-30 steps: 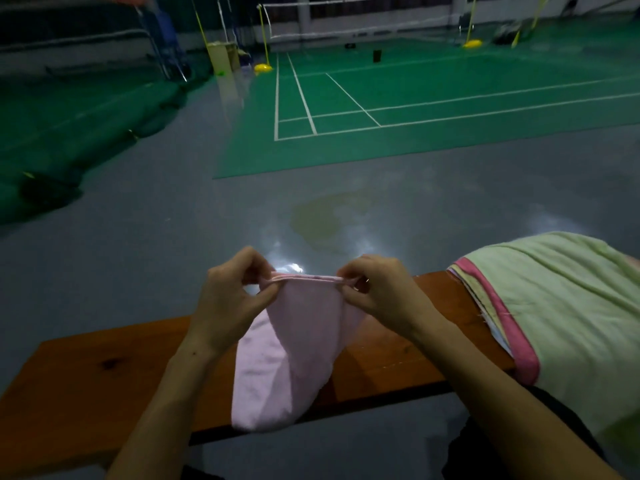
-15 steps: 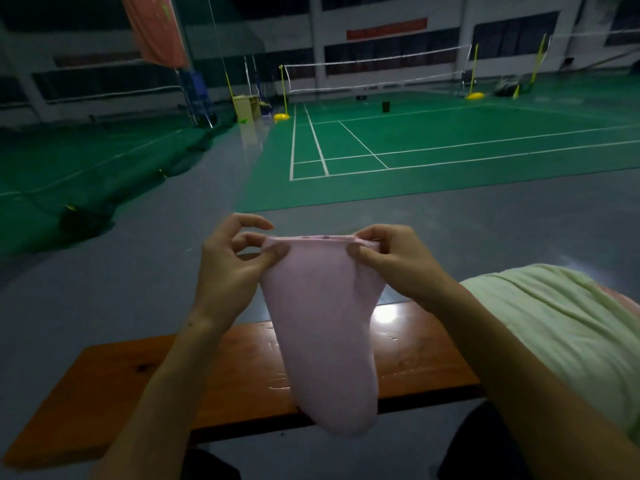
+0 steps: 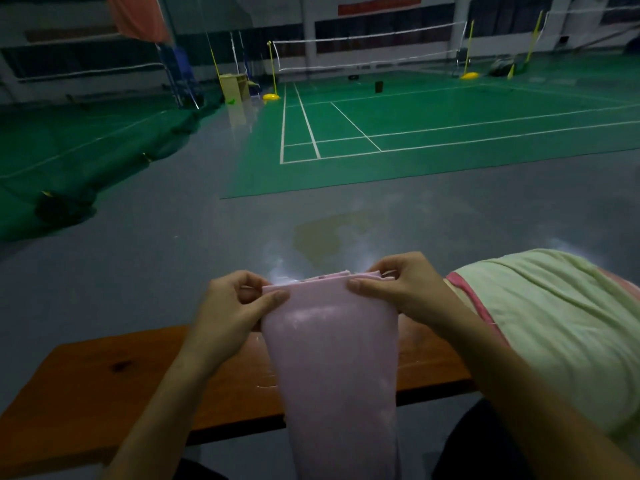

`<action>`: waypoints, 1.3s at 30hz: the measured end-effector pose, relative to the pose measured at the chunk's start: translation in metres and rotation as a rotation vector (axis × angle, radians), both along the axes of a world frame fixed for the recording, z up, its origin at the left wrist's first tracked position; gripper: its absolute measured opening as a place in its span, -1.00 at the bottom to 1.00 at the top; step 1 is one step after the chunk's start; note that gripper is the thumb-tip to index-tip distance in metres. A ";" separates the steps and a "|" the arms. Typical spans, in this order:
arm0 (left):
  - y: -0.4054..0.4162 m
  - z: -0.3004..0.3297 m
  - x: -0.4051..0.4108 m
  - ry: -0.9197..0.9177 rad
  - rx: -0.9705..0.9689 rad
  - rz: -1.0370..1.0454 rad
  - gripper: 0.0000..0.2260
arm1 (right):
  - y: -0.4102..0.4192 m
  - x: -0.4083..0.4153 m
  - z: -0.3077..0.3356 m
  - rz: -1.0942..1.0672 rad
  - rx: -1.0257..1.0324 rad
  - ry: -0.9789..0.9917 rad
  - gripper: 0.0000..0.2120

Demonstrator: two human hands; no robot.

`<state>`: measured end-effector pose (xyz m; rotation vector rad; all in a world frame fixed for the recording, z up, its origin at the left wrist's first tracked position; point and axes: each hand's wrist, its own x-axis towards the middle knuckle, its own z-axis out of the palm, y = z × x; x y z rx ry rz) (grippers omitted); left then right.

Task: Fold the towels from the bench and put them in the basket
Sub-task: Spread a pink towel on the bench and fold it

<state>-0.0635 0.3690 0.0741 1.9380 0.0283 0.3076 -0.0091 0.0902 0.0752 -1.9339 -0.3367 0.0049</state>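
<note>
Both hands, left hand (image 3: 228,306) and right hand (image 3: 401,289), pinch the pink towel (image 3: 332,368) by its top corners; it hangs over the orange wooden bench (image 3: 104,393), beside stacked towels (image 3: 554,323), facing green badminton courts (image 3: 433,133).

Pink towel (image 3: 332,368): lower end cut off by bottom edge, and it hides the mid strip of the table (image 3: 104,382). Fingers of both hands behind towel's top hem, not visible. Green towel stack (image 3: 554,323) runs off right edge; layers under it unclear, maybe 2-3. Basket: can't find it.
</note>
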 end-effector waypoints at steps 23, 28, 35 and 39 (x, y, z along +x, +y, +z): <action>0.037 -0.149 0.193 0.063 0.170 0.158 -0.77 | 0.067 0.198 -0.171 -0.250 -0.261 0.125 -0.75; 0.018 -0.122 0.099 0.064 0.392 -0.084 -0.92 | 0.054 0.092 -0.137 0.024 -0.395 0.055 -0.81; -0.034 -0.163 -0.019 0.238 0.752 -0.156 -0.53 | 0.038 -0.033 -0.174 0.169 -0.483 0.027 -0.68; -0.043 -0.190 -0.014 0.283 0.897 -0.192 -0.30 | 0.048 -0.026 -0.189 0.187 -0.503 -0.016 -0.54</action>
